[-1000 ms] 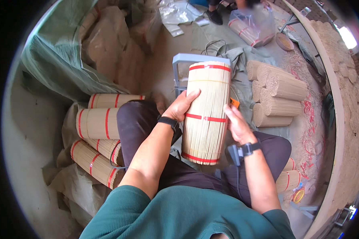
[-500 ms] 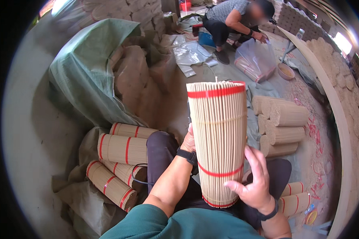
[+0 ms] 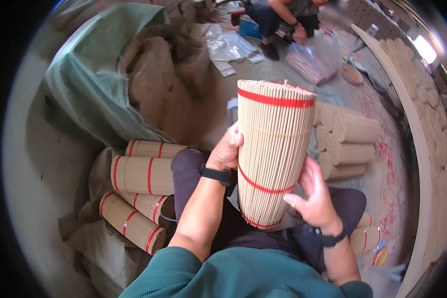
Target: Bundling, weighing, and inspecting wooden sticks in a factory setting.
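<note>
Upright but slightly tilted, a thick bundle of thin beige sticks (image 3: 270, 149) stands over my lap, wider at the top than at the bottom. Red bands circle it near the top, lower down and at the base, with a thin tan band between. My left hand (image 3: 227, 147) grips its left side, fingers partly hidden behind it. Lower on the right, my right hand (image 3: 317, 198) holds it with the thumb toward the front and the fingers along the side. One stick pokes a little above the top end.
Red-banded bundles (image 3: 144, 175) lie by my left knee, others (image 3: 365, 239) at lower right. Unbanded bundles (image 3: 352, 146) are stacked beyond my right hand. A green tarpaulin (image 3: 92, 82) covers a heap. Ahead, another person (image 3: 283, 20) squats by a clear plastic bag (image 3: 315, 57).
Both hands have lifted the bundle, and its top now leans slightly right. The view has shifted, so the surroundings sit a little further left and the other person higher in the picture.
</note>
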### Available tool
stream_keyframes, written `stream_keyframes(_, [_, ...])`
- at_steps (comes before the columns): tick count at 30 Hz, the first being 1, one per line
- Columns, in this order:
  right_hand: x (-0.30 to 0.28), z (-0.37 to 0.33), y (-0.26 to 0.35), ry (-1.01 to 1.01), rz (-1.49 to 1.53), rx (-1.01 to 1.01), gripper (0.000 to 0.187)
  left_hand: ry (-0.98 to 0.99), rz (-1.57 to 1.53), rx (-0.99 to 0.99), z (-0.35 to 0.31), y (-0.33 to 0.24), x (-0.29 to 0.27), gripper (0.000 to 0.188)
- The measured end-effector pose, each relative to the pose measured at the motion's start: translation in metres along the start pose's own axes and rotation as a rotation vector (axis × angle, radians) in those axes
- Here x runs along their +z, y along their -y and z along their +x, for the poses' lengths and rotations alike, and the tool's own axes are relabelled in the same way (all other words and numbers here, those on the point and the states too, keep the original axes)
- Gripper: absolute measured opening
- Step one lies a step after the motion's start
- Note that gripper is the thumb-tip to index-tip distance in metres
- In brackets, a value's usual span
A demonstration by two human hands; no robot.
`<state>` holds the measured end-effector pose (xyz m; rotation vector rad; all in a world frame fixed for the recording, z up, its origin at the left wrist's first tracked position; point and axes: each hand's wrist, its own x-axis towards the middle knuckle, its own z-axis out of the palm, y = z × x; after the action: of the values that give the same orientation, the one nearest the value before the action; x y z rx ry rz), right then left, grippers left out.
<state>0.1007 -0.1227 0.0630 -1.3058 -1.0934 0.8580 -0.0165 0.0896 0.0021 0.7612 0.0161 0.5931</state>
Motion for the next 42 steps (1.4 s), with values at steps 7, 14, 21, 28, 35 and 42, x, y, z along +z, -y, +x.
stream_keyframes(7, [-0.028, 0.032, -0.050, -0.173, 0.173, 0.224, 0.080, -0.156, 0.181, -0.145, 0.008, 0.048, 0.002, 0.093])
stream_keyframes(14, [-0.063, 0.016, -0.109, -0.079, 0.011, 0.160, 0.094, -0.017, 0.416, -0.362, 0.007, 0.073, -0.009, 0.112])
stream_keyframes(21, [-0.071, -0.005, -0.178, -0.060, -0.201, 0.351, 0.101, -0.008, 0.645, -0.455, -0.012, 0.120, -0.047, 0.117])
stream_keyframes(28, [-0.074, -0.016, -0.205, -0.067, -0.305, 0.381, 0.100, -0.033, 0.734, -0.379, -0.027, 0.148, -0.059, 0.121])
stream_keyframes(35, [-0.070, -0.013, -0.206, 0.082, -0.307, 0.259, 0.085, 0.139, 0.774, -0.515, -0.045, 0.198, -0.157, 0.132])
stream_keyframes(42, [-0.104, -0.009, -0.185, -0.116, -0.398, 0.616, 0.047, 0.654, 1.568, -0.187, -0.052, 0.189, -0.147, 0.072])
